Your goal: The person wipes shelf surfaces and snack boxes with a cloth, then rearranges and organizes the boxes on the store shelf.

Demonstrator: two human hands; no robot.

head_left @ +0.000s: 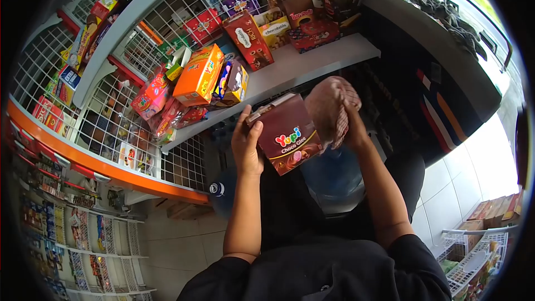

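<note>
My left hand (248, 144) grips the left side of a brown Yupi Choco Glee box (284, 128), thumb on its front face. The box is tilted and held in front of the shelf. In my right hand (354, 122) is a bunched, checked cloth (333, 108), close against the box's right side. Part of the box's side is hidden behind the cloth. Beyond them on the shelf stand an orange Yupi box (199, 75) and a red Chocolatos Rich box (248, 40).
The grey shelf (317, 62) carries several candy boxes against a white wire grid. A blue water bottle (333, 178) stands below the box. Orange shelf edging (111, 159) runs along the left. White wire racks (473, 256) stand at lower right on the tiled floor.
</note>
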